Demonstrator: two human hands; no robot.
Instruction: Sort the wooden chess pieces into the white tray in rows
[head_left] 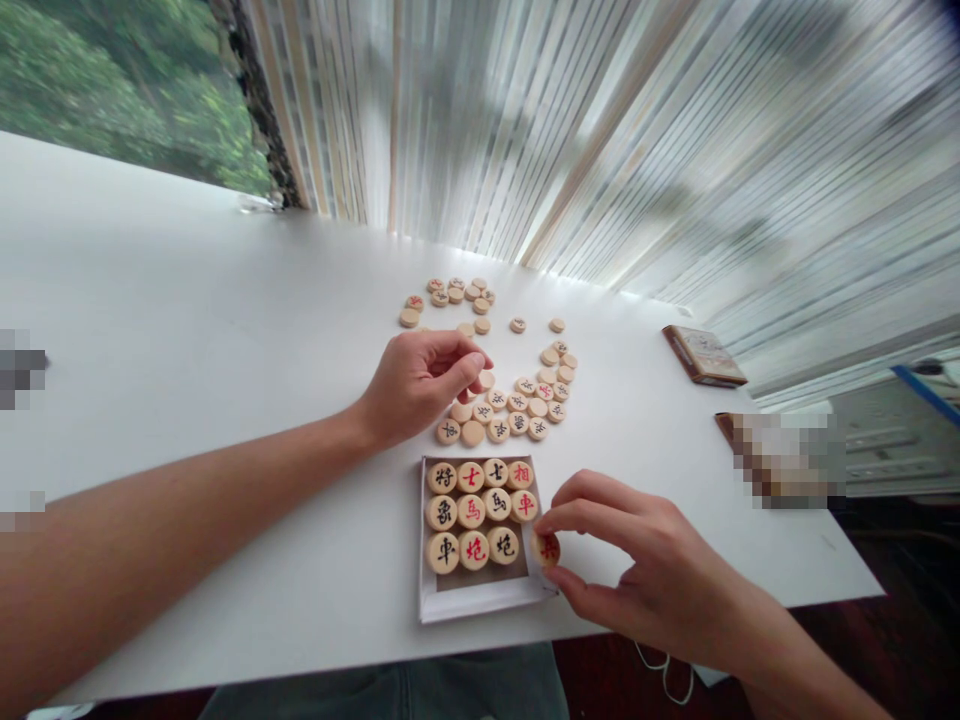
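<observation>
My right hand (637,565) pinches a round wooden Chinese chess piece (550,549) with a red character, at the right edge of a shallow white box (480,598). Inside the box, several upright-facing pieces lie in three rows, such as a red-marked piece (474,551) and a black-marked piece (442,552). The front row has a gap at its right end. Above the loose pieces beyond the box hovers my left hand (427,385), thumb and fingers drawn together; whether a piece is between them is hidden. Some loose pieces show characters, others plain backs (472,433).
The box and pieces rest on a white table (262,560). Two small flat boxes lie at its right side, one of them brown-edged (703,355) and the other partly blurred out (772,460). Behind stands a striped curtain (465,120), with a window (120,90) at the left.
</observation>
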